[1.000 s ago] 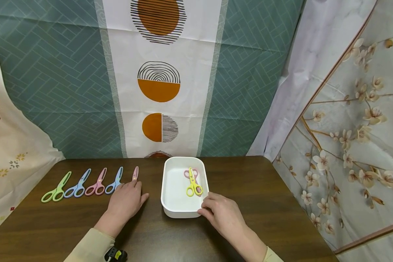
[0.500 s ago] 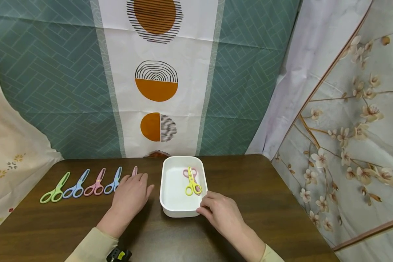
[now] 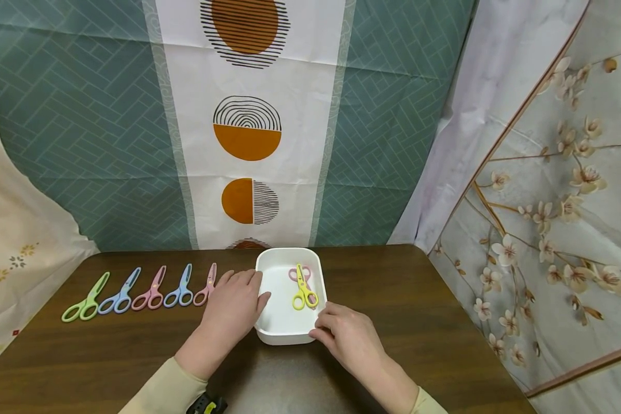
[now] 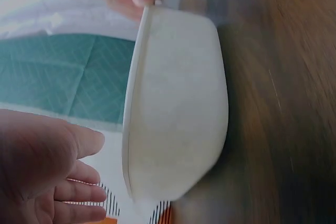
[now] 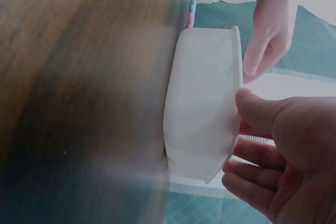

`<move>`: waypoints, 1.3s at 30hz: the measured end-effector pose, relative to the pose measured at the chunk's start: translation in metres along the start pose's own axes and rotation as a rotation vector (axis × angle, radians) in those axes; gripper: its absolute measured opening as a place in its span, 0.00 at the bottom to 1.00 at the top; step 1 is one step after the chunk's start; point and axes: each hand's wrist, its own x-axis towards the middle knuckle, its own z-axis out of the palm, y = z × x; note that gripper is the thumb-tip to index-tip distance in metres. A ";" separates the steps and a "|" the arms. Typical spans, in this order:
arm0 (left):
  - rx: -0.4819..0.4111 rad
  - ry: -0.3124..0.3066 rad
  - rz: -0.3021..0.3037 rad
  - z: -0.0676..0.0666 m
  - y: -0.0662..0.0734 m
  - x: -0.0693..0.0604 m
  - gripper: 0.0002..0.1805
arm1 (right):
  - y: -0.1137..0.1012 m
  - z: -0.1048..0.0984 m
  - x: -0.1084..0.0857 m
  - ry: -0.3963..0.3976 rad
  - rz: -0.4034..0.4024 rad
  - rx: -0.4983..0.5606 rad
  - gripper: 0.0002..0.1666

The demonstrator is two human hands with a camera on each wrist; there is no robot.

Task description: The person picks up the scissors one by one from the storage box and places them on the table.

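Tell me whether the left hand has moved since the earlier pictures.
Yes: in the head view, the left hand moved rightward, off the row's rightmost pink scissors, toward the white rounded-rectangular tray.

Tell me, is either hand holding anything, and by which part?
The right hand holds the white, round-cornered rectangular box, seemingly plastic, by its right rim, towards the near corner. The left hand holds nothing.

Five pastel plastic scissors (image 3: 154, 288) lie left of the white rounded-rectangular box (image 3: 282, 316), in which yellow plastic scissors (image 3: 302, 282) lie on pink plastic scissors (image 3: 309, 275).
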 end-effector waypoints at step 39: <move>-0.021 -0.124 0.242 0.043 0.049 0.031 0.17 | -0.001 0.000 0.000 0.024 -0.041 -0.008 0.10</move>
